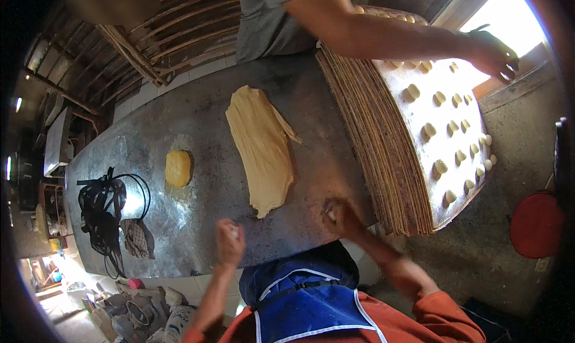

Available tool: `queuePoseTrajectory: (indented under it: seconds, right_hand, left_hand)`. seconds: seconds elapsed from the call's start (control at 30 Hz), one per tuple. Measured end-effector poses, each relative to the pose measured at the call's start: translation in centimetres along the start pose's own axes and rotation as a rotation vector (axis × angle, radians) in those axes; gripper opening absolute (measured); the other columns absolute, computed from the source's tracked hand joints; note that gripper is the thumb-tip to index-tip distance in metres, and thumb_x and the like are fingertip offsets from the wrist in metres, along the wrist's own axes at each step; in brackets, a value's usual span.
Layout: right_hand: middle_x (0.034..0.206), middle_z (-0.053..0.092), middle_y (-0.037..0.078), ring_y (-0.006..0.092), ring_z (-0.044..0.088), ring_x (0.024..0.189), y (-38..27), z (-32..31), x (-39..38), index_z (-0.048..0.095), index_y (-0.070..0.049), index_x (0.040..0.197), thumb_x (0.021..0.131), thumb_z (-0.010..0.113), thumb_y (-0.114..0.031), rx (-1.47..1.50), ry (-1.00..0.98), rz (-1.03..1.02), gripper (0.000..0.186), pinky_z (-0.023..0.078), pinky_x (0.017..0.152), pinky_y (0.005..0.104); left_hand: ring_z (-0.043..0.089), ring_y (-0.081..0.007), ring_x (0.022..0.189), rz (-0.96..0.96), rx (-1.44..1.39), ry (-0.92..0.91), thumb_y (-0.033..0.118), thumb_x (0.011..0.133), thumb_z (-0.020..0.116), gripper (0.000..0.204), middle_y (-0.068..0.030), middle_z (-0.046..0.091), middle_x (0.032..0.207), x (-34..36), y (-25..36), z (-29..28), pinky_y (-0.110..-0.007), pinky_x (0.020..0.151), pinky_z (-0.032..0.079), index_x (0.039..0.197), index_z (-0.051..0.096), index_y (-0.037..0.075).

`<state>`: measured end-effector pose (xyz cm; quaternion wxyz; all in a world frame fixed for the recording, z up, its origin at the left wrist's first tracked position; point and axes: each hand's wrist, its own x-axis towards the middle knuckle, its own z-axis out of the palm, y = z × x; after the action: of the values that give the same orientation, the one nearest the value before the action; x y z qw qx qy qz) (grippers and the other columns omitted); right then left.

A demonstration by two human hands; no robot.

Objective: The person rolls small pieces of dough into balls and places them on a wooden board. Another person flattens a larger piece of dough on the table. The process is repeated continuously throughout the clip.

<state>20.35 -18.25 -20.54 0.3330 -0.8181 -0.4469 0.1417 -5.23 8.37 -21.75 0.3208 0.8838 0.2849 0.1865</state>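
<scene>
lying mostly beyond both hands, dough slab

You wore an orange-red shirt, and its loose right sleeve ended near the elbow. Your left hand and right hand were bare. Over the shirt you had a bright blue apron with white piping along its edges. A black strap with a buckle crossed your waist; beyond it, the cloth looked darker blue.

A dough slab, dough balls and stacked boards show a bakery workshop.
</scene>
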Motion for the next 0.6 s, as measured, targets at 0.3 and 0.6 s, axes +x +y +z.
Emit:
queuePoseTrajectory:
  seconds: [0.3, 0.6]
  right_hand:
    - [0.083, 0.060, 0.024, 0.0416, 0.061, 0.082, -0.7, 3.0, -0.3, 0.060, 0.001, 0.087, 0.088, 0.072, -0.023, 0.057, -0.090, 0.015, 0.027, 0.049, 0.076, 0.0523]
    - [0.079, 0.057, 0.024, 0.0437, 0.057, 0.077, -1.1, 4.4, -0.6, 0.056, 0.000, 0.082, 0.081, 0.068, -0.014, -0.037, 0.057, -0.012, 0.017, 0.045, 0.072, 0.0519]
  left_hand:
    - [0.052, -0.0382, 0.091, 0.213, 0.014, 0.095, 0.002, 0.093, 0.061, 0.023, -0.0180, 0.049, 0.098, -1.3, 0.6, 1.8, -0.048, 0.084, 0.045, 0.108, 0.044, 0.000]
    - [0.053, -0.0388, 0.100, 0.013, 0.107, 0.140, -0.007, 0.092, 0.052, 0.023, -0.0224, 0.047, 0.107, -2.8, 0.2, 3.0, -0.047, 0.091, 0.044, 0.111, 0.040, -0.002]
